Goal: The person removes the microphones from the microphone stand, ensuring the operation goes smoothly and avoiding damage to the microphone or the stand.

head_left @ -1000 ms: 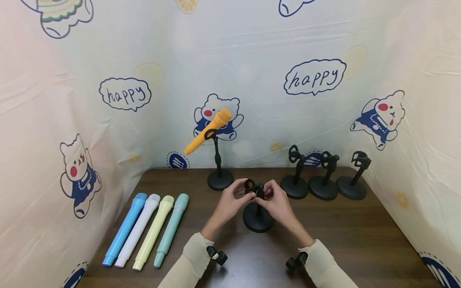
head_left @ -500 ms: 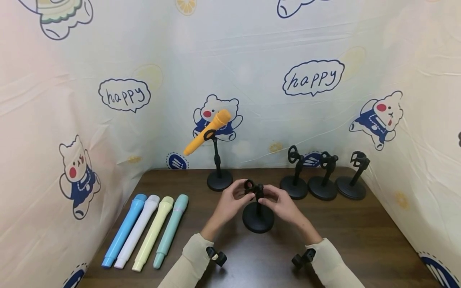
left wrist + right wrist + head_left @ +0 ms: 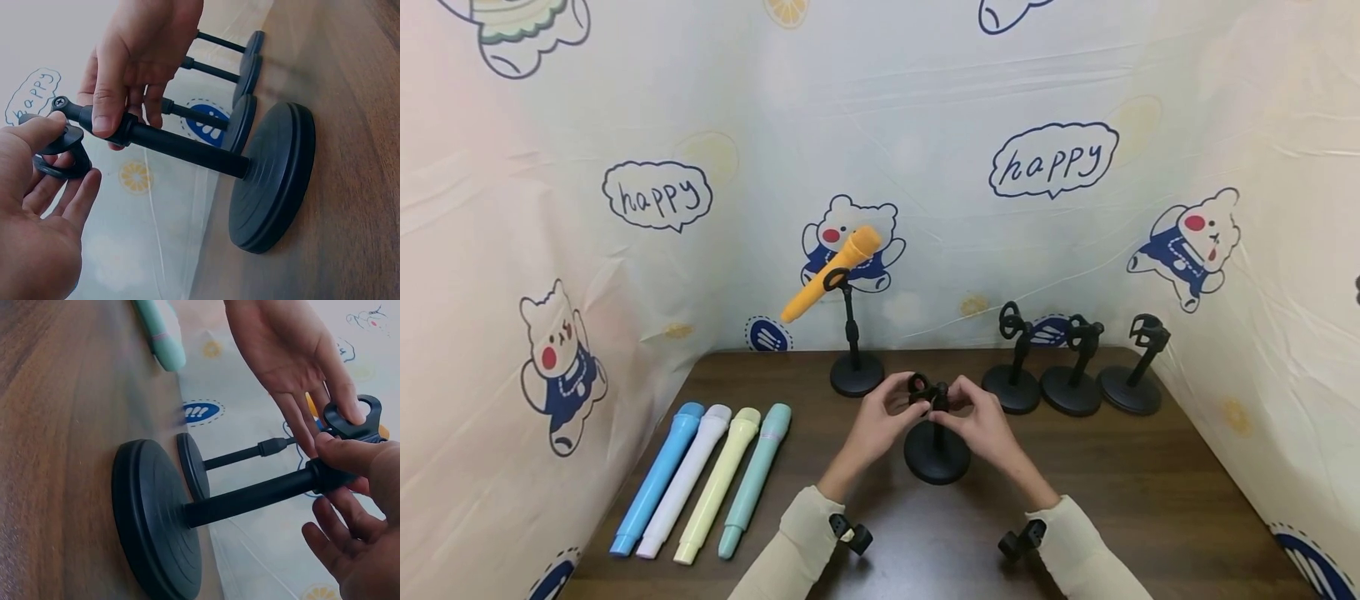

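A black tabletop microphone stand (image 3: pixel 937 460) stands upright on its round base, between my two hands. My left hand (image 3: pixel 880 421) pinches the ring-shaped clip (image 3: pixel 76 161) at its top, thumb on one side and fingers on the other. With thumb and fingers, my right hand (image 3: pixel 983 423) grips the collar (image 3: pixel 125 129) at the upper end of the post. The right wrist view shows the clip tilted off to the side of the post, the left thumb pressed on it. The clip holds no microphone.
Behind stands another stand (image 3: pixel 857 375) with an orange microphone (image 3: pixel 832 275) in its clip. Three more stands (image 3: pixel 1072 392) line the back right. Blue (image 3: pixel 658 479), white (image 3: pixel 685 482), yellow (image 3: pixel 718 486) and green (image 3: pixel 756 482) microphones lie side by side at left on the wooden table (image 3: pixel 1112 500).
My right hand shifted slightly right, its fingers loosening round the post, then came back to grip the collar. The left hand and the stand have stayed in place.
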`<action>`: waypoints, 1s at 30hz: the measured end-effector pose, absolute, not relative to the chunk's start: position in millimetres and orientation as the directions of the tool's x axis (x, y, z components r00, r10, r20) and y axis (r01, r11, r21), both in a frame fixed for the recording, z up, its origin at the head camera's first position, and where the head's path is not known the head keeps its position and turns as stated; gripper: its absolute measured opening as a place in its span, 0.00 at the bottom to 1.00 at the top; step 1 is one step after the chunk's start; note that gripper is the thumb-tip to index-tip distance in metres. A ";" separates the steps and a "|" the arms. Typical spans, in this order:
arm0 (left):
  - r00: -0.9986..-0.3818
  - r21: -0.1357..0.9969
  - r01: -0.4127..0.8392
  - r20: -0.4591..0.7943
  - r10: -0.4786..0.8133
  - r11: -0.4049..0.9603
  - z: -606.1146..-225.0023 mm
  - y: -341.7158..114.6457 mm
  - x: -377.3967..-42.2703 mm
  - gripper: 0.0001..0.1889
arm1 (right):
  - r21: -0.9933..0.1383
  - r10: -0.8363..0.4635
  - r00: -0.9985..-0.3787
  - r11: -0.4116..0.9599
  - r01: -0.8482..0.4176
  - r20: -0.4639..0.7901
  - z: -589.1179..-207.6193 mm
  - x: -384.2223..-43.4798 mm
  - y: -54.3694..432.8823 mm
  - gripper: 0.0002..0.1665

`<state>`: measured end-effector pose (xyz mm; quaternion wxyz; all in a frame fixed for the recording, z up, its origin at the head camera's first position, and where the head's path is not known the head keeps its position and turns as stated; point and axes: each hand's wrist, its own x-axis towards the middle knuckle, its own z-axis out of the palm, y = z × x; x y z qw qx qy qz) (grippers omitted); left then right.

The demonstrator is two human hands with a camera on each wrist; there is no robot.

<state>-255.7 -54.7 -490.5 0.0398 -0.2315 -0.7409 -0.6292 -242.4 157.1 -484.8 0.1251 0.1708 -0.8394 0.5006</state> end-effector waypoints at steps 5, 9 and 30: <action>-0.889 0.912 0.396 0.351 0.293 0.109 -491.1 -55.1 -256.1 0.23 | -0.781 -0.126 -0.911 0.477 -0.403 0.392 -486.7 -241.5 154.9 0.18; -0.892 0.912 0.394 0.350 0.286 0.115 -492.5 -55.4 -256.5 0.23 | -0.780 -0.104 -0.916 0.493 -0.385 0.386 -489.5 -241.0 152.9 0.19; -0.897 0.910 0.389 0.338 0.285 0.144 -487.6 -54.3 -253.8 0.25 | -0.814 -0.067 -0.919 0.442 -0.377 0.390 -492.2 -236.0 149.5 0.14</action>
